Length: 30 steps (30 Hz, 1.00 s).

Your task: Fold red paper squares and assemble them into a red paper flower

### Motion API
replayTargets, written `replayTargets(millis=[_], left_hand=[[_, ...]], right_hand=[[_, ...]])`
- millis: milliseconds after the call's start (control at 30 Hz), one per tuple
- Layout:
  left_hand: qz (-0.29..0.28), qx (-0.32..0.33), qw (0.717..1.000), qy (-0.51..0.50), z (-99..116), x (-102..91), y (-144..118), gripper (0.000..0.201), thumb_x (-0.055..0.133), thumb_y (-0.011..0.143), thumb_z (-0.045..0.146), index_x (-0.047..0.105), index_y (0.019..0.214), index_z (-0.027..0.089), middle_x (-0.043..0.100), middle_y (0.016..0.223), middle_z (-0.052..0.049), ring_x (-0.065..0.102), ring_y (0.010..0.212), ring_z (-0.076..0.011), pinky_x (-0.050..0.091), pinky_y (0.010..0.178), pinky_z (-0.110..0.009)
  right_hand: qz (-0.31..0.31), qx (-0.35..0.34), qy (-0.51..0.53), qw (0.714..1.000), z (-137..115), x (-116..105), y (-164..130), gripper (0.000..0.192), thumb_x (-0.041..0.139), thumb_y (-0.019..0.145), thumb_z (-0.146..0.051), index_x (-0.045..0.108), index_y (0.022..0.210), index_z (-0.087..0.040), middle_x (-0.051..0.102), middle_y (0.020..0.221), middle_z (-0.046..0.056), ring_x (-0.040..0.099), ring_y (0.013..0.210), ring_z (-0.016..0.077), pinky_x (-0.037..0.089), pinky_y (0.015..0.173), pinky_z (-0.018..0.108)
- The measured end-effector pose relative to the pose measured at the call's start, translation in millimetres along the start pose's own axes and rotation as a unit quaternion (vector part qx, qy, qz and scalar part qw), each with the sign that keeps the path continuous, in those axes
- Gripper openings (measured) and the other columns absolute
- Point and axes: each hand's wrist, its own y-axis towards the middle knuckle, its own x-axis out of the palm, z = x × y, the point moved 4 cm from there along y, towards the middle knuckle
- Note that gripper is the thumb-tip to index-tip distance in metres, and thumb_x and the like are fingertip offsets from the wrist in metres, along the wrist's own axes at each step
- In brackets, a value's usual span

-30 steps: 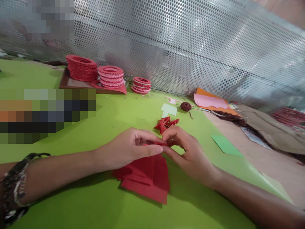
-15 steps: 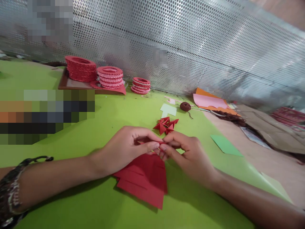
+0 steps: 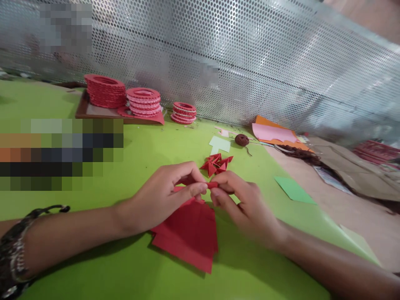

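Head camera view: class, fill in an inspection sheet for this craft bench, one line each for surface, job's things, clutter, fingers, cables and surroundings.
Surface: green table cover; bare brown board to its right.
Job's things: small folded red paper piece pinched between both hands; stack of red paper sheets lying under them; pile of folded red pieces just beyond.
Clutter: three stacks of red rings; brown twine ball; pale green scrap; green paper; pink and orange sheets.
Fingers: left hand and right hand both shut on the piece, fingertips meeting.
Cables: nothing seen.
Surroundings: perforated metal screen behind the table; bracelets on the left wrist.
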Motion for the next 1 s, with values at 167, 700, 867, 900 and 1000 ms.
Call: replayTargets(millis=[167,700,867,900,1000], left_hand=[[0.000,0.002,1.000,0.000,-0.9,1.6,0.2,0.012,0.054,0.079,0.022,0.056,0.067,0.019,0.062,0.066,0.004,0.058,0.065,-0.0111,0.043,0.060,-0.018],[-0.217,0.037,0.914,0.340,-3.7,-28.3,-7.1,0.044,0.062,0.070,0.044,0.060,0.109,0.024,0.055,0.116,-0.005,0.050,0.106,-0.0278,0.037,0.088,-0.032],[-0.220,0.042,0.907,0.356,-2.0,-25.6,-4.9,0.039,0.063,0.072,0.038,0.059,0.107,0.022,0.059,0.110,-0.004,0.053,0.099,-0.0237,0.040,0.083,-0.030],[-0.218,0.050,0.905,0.362,-1.0,-25.3,-4.1,0.037,0.062,0.073,0.038,0.059,0.106,0.022,0.059,0.108,-0.004,0.054,0.098,-0.0231,0.039,0.083,-0.030],[-0.210,0.081,0.893,0.389,1.9,-25.2,-2.0,0.025,0.059,0.076,0.034,0.062,0.096,0.020,0.063,0.097,-0.003,0.055,0.090,-0.0224,0.039,0.078,-0.030]], right_hand=[[0.010,-0.013,-0.024,1.000,-1.2,-2.9,-2.3,0.014,0.039,0.086,-0.015,0.048,0.074,-0.017,0.048,0.054,-0.004,0.041,0.044,0.0058,0.033,0.042,0.016],[0.054,-0.055,-0.247,0.966,9.1,-25.8,6.3,0.021,0.050,0.083,-0.022,0.052,0.100,-0.011,0.059,0.087,0.008,0.053,0.060,0.0112,0.040,0.051,0.021],[-0.225,-0.235,-0.108,0.940,-26.2,3.4,-11.2,0.025,0.050,0.083,-0.041,0.054,0.090,-0.017,0.057,0.085,0.002,0.051,0.072,0.0114,0.040,0.063,0.021],[-0.251,-0.232,-0.117,0.933,-27.6,6.3,-12.7,0.026,0.049,0.083,-0.042,0.054,0.092,-0.018,0.057,0.087,0.002,0.050,0.074,0.0122,0.040,0.064,0.022],[-0.271,-0.203,-0.145,0.930,-24.3,9.1,-12.1,0.031,0.049,0.082,-0.046,0.053,0.096,-0.017,0.055,0.092,0.003,0.049,0.077,0.0135,0.040,0.067,0.024]])
